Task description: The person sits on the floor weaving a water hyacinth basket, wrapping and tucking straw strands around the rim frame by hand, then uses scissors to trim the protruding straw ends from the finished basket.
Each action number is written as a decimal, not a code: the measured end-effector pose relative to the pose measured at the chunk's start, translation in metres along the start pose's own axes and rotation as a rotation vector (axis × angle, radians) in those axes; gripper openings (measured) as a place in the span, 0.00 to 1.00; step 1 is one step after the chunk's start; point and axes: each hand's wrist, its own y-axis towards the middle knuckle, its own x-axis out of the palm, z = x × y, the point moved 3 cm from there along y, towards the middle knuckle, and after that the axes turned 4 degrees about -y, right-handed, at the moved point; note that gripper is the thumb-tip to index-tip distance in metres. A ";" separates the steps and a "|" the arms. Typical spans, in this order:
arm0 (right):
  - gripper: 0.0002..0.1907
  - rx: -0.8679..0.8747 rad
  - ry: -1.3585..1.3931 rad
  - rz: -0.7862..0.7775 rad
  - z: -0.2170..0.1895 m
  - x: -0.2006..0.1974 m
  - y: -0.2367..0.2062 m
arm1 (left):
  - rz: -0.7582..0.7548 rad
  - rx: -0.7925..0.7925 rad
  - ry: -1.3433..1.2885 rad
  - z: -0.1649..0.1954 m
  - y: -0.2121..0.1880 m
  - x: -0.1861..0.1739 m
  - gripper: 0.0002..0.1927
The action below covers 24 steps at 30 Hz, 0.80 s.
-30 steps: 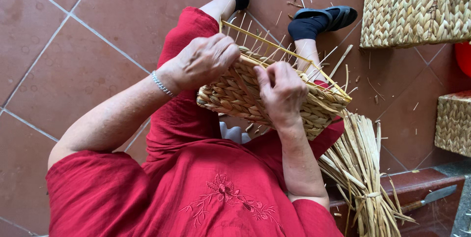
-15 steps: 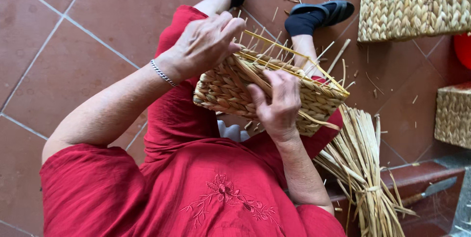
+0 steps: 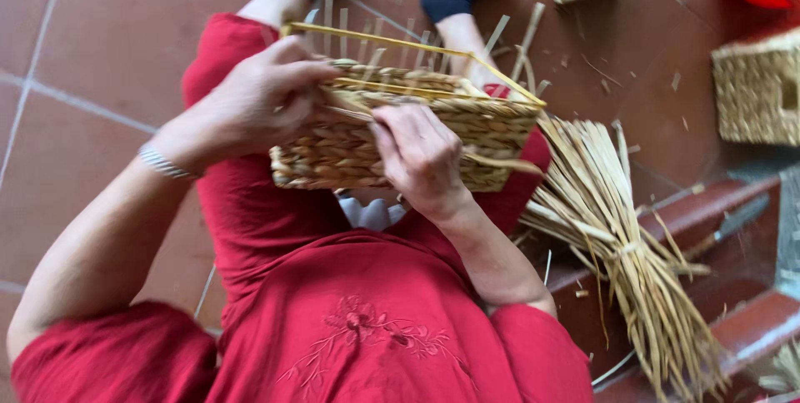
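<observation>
Resting on the lap of a seated person in red clothes, a half-woven basket (image 3: 400, 132) lies on its side, with its open rim and yellow wire frame (image 3: 417, 45) pointing away from the camera.

Left hand (image 3: 258, 103): closed on the near-left end of the basket, fingers curled over the rim where a loose strand comes out. A silver bracelet (image 3: 164, 163) sits at the wrist.

Right hand (image 3: 421, 157): pressed flat against the woven wall, fingertips up by the top rows. Whether it pinches a strand I cannot tell; the fingers hide it.

Handling, judged: basket looks light. The woven wall is springy and gives under pressure; the wire frame is the stiff part. Upright stakes at the rim are thin and look easy to snap or bend. Surface is rough and dry, so little risk of slipping. Best hold seems to be on the finished rows or the frame corners, not the free stakes.

Nearby: a tied bundle of straw (image 3: 625, 236) just beside the right knee, finished baskets (image 3: 754, 86) on the tiled floor (image 3: 108, 28).
</observation>
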 end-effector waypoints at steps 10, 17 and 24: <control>0.07 0.167 0.195 -0.030 0.045 -0.039 0.014 | -0.051 -0.087 0.110 0.036 0.023 0.032 0.16; 0.07 0.178 0.205 -0.107 0.025 -0.012 0.008 | 0.181 0.007 0.229 0.034 -0.009 0.026 0.16; 0.14 0.124 -0.046 -0.043 0.030 0.001 -0.010 | 0.085 0.155 0.391 0.022 -0.026 0.033 0.12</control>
